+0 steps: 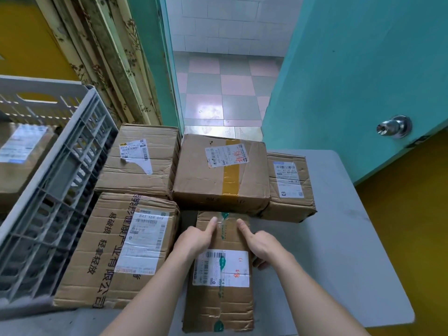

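A long narrow cardboard box point(219, 301) with a white shipping label and green-printed tape lies on the grey table point(339, 251) in front of me. My left hand point(196, 238) grips its left side, thumb lying along the top. My right hand point(260, 243) grips the right side, thumb on top and fingers curled down over the edge. Both thumbs point toward the far end of the box.
Several other parcels crowd the table: a large printed box point(116, 251) at left, a box point(140, 161) behind it, a taped box point(220, 173) ahead, a smaller one point(289, 185) at right. A grey plastic crate point(55, 180) stands left. A teal door point(351, 81) with a knob point(394, 127) stands open at right.
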Tool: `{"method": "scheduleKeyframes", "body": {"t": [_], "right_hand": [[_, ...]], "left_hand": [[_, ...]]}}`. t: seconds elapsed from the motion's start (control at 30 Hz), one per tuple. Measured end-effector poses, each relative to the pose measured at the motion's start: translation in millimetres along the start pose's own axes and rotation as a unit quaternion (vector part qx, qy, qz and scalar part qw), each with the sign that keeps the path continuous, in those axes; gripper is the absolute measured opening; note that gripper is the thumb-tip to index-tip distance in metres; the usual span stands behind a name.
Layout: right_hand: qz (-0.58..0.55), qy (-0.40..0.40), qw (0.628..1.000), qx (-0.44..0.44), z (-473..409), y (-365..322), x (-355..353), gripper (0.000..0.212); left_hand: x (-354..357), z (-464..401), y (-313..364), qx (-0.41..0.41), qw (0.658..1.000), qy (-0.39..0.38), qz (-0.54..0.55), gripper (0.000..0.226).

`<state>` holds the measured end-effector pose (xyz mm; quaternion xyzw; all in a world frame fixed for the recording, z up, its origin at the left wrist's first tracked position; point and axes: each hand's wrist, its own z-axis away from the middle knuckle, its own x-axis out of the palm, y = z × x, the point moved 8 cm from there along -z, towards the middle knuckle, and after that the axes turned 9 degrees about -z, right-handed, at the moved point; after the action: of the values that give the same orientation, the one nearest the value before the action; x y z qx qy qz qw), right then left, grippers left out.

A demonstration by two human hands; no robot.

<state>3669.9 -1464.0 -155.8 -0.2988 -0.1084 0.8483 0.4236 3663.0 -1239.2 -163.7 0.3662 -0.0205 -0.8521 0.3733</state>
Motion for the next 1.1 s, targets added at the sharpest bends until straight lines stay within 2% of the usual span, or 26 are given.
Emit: {"method": "scheduleKeyframes", "body": {"t": [0.17,0.37,0.53,0.6,0.77,0.97,1.1], "right_hand": [[-0.021,0.011,1.0,0.012,-9.0,2.2,2.4,0.094],[-0.043,-0.033,0.997,0.046,-2.7,-4.2,1.3,0.107],[-0.07,-0.004,0.996,0.063,-6.9,-10.4,2.5,0.101],[-0.06,0.009,0.997,0.055,-9.5,-12.1,2.5,0.099],[-0.038,0.027,0.998,0.041,1.3,-14.6,0.0,0.111],[-0.055,0.028,0.998,-0.002,28.8,-11.1,-7.0,0.105],[-0.117,0.023,0.992,-0.044,60.2,-25.2,-20.4,0.094]], "left_hand": [[2.5,-9.5,-1.6,0.005,1.0,0.019,0.015,0.078],[-2.0,-10.0,4.9,-0.022,0.998,-0.023,0.053,0.102],[2.1,-16.7,7.2,-0.029,0.998,-0.016,0.06,0.095],[3.2,-17.9,6.7,-0.029,0.997,-0.011,0.065,0.094],[1.2,-5.3,5.1,-0.032,0.994,-0.03,0.103,0.092],[-4.0,27.3,7.9,0.007,0.988,-0.042,0.15,0.104],[-36.3,59.2,26.5,0.052,0.987,0.012,0.149,0.102]]}}
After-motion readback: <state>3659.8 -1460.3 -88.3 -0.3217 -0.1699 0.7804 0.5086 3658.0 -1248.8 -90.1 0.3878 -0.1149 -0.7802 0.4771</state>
